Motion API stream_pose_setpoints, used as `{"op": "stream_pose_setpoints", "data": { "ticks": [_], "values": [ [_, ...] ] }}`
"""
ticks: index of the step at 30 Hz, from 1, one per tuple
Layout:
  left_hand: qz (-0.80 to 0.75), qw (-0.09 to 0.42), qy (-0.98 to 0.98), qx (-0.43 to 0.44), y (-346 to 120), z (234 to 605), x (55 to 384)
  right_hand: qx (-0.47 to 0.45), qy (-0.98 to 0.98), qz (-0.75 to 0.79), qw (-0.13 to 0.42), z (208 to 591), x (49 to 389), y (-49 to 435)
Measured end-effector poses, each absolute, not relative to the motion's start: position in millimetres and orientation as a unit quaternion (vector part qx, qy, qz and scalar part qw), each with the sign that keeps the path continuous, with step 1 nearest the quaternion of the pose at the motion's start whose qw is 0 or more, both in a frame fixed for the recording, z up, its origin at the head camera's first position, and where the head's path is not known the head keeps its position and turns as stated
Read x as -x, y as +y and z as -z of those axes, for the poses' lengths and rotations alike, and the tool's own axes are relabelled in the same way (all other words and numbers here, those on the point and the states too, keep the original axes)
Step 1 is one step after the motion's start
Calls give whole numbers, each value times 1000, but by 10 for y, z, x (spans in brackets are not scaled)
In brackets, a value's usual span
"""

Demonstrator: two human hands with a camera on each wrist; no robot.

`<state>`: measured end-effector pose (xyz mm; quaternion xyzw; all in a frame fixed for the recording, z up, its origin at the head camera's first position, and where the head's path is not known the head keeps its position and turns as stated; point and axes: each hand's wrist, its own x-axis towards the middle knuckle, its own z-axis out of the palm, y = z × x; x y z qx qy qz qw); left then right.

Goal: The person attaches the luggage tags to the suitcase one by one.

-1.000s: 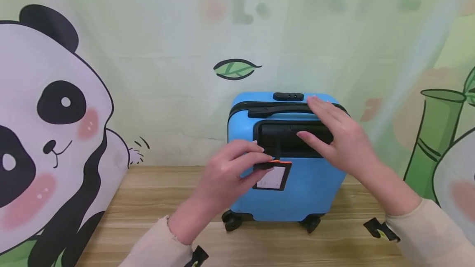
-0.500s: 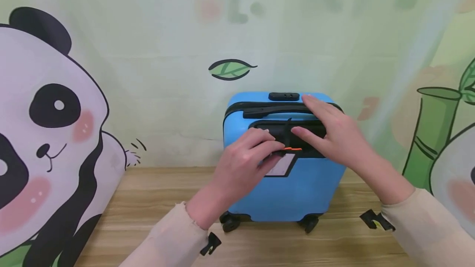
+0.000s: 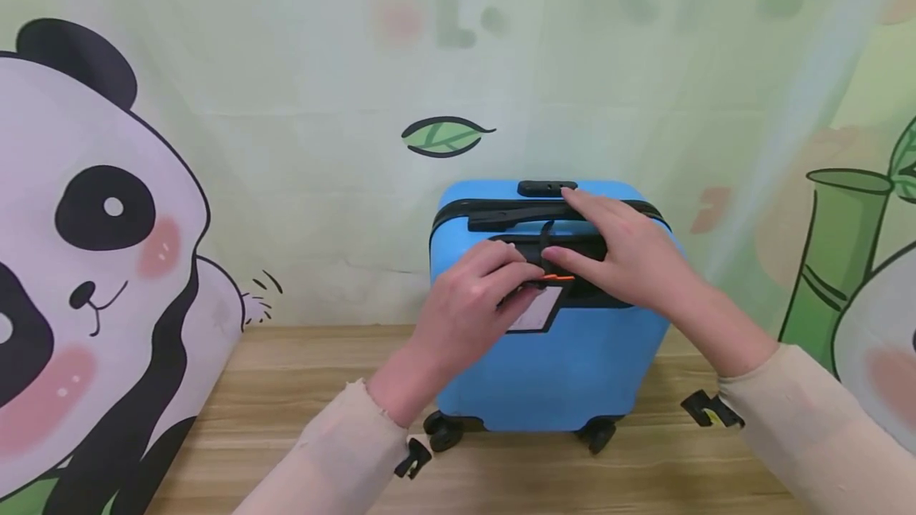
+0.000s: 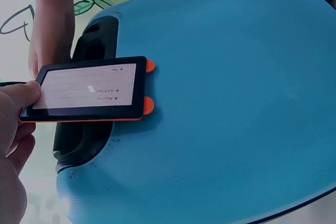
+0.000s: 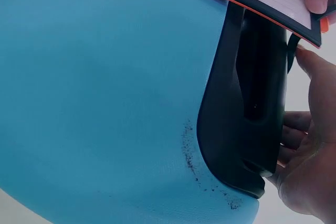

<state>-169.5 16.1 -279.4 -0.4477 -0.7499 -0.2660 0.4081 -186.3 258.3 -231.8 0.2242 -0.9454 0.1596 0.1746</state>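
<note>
A blue suitcase stands upright on its black wheels, a black side handle across its top. With thumb and fingers my left hand pinches one end of a luggage tag, black with orange edges and a white card printed with name and address lines. The tag hangs tilted in front of the suitcase's black recess. A thin black strap rises from the tag's held end. My right hand lies over the suitcase's top, fingers extended across the handle area; its thumb touches or nearly touches the strap.
A black combination lock sits on the suitcase's top, behind the handle. Wood-patterned surface lies under the wheels. Close behind hangs a pale green backdrop printed with pandas, a leaf and bamboo.
My left hand has raised the luggage tag and carried it right, up toward the handle; its strap now stands upright. My right hand has shifted slightly left, its thumb now near the strap.
</note>
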Motion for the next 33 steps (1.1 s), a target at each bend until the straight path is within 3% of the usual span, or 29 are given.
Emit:
{"op": "stream_pose_setpoints", "data": {
  "ticks": [20, 33],
  "values": [
    [307, 425, -732, 436, 223, 2879, 1796, -231, -947, -175, 141, 2221, 1984, 2573],
    [323, 427, -707, 462, 183, 2912, 1737, -227, -951, -167, 126, 2228, 1888, 2566]
  ]
}}
